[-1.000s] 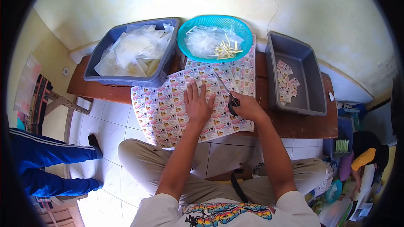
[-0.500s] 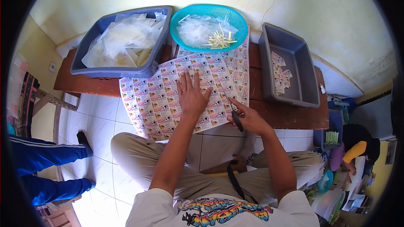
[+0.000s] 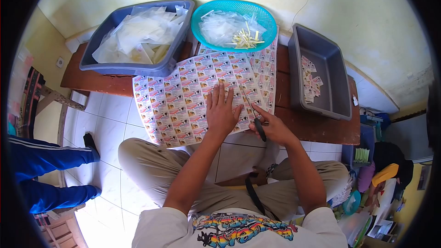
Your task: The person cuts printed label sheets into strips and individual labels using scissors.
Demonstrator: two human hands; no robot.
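Observation:
My left hand lies flat with fingers stretched out on a large sheet of printed labels. The labels repeat in rows with small cow pictures. Black-handled scissors are in my right hand, at the sheet's right side. Their blades point away from me, over the paper near its right edge; I cannot tell how far apart they are. Beneath this sheet, another printed sheet shows to the right and at the back.
On the brown wooden table stand a grey-blue tub of clear plastic bags, a turquoise basket with plastic pieces and yellowish strips, and a grey tub holding cut labels. A person in blue trousers is at left; another person works at right.
My left hand has slid over the sheet towards me and a little to the right, still flat. My right hand keeps hold of the scissors in nearly the same place. The view has shifted slightly.

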